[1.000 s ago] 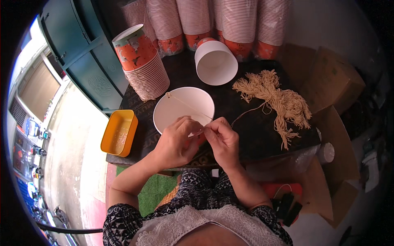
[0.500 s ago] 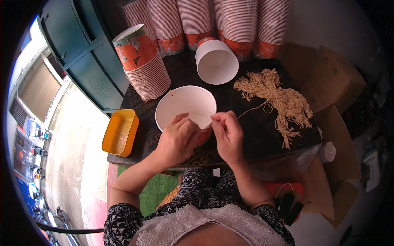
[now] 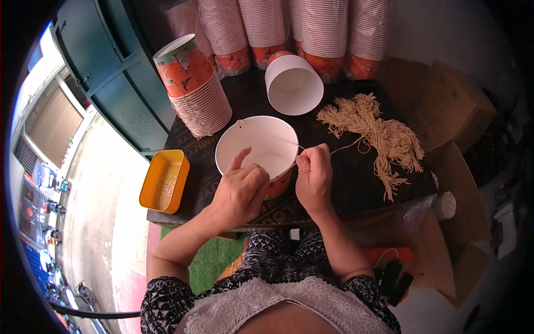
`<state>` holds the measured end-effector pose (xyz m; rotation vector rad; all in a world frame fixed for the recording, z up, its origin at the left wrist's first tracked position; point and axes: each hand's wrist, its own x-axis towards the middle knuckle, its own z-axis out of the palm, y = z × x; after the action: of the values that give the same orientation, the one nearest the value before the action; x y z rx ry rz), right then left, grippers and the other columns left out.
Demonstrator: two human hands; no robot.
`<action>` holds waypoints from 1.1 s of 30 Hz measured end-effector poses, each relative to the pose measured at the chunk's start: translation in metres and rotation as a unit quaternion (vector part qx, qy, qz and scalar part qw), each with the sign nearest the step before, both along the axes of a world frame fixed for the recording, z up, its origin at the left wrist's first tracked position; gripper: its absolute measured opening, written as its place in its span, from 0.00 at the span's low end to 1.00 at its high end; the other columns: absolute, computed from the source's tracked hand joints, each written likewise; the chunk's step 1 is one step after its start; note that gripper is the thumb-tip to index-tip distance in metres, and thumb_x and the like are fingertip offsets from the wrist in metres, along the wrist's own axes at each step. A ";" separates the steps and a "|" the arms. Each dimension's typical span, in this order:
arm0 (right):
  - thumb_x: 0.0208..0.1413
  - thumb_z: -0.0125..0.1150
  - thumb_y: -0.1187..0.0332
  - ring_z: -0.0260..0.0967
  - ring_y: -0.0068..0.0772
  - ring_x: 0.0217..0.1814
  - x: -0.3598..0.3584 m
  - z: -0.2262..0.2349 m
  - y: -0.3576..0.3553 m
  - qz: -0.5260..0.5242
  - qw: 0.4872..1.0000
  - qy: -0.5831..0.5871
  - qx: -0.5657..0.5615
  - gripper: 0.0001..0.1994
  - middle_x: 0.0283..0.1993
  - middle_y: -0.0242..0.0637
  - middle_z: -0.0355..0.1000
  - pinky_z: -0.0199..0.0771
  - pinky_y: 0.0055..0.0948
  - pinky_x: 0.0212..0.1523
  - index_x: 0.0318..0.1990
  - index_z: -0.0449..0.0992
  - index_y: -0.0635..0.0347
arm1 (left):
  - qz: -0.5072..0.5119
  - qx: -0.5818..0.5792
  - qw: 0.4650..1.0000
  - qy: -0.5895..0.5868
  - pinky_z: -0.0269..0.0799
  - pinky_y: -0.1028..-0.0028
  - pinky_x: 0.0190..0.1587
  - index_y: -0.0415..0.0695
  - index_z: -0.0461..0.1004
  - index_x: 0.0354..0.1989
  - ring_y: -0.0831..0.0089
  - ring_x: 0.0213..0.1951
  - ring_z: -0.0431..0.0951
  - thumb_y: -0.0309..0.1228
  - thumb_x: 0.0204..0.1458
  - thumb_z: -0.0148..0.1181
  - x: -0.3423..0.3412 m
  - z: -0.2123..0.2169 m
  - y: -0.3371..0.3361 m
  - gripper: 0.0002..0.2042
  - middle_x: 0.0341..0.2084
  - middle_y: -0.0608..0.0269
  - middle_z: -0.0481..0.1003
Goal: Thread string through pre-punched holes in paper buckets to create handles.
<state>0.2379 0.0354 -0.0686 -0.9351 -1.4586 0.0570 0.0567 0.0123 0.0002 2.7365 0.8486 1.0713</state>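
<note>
Pinches beige cord point(image 3: 296, 144) with closed fingers of the right hand point(image 3: 315, 178), beside a round tub point(image 3: 256, 135), white inside, orange-red outside, upright on the dark table point(image 3: 347, 195). Curls the left hand point(image 3: 240, 192) by the tub's near rim, with forefinger extended; cannot tell whether gripping anything. Has pale specks point(image 3: 166, 192) inside the yellow container point(image 3: 179, 192) at left.

Smooth paper bucket point(image 3: 257, 143), rough fibrous cord bundle point(image 3: 384, 136), glossy plastic tub point(image 3: 177, 185).

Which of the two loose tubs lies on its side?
The farther tub, by the wrapped stacks: its mouth faces sideways, while the nearer tub opens upward.
</note>
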 end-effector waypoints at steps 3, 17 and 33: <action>0.57 0.58 0.77 0.60 0.40 0.34 -0.001 -0.001 0.002 -0.017 1.000 -0.014 -0.006 0.07 0.32 0.41 0.60 0.63 0.37 0.34 0.33 0.63 0.62 | -0.015 0.008 1.000 0.002 0.54 0.44 0.66 0.41 0.68 0.30 0.58 0.30 0.77 0.16 0.44 0.59 0.000 0.000 0.001 0.08 0.23 0.59 0.70; 0.54 0.65 0.67 0.67 0.45 0.35 0.022 0.023 -0.016 0.117 0.976 -0.182 -0.017 0.11 0.32 0.40 0.67 0.66 0.40 0.37 0.43 0.74 0.60 | 0.081 0.020 0.991 -0.102 0.55 0.49 0.66 0.40 0.72 0.40 0.52 0.47 0.74 0.18 0.48 0.58 -0.029 0.006 0.001 0.11 0.39 0.53 0.73; 0.67 0.54 0.60 0.59 0.22 0.29 -0.033 -0.026 -0.013 0.325 0.807 0.461 -0.174 0.12 0.28 0.26 0.62 0.60 0.24 0.31 0.33 0.68 0.55 | 0.118 -0.105 0.891 -0.425 0.64 0.70 0.58 0.39 0.71 0.42 0.68 0.54 0.69 0.17 0.51 0.61 -0.020 -0.078 -0.027 0.11 0.54 0.54 0.67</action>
<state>0.2051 0.0225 -0.0944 -0.4926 -0.7660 1.1679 0.0369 -0.0144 -0.0777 1.7019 1.0345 1.8581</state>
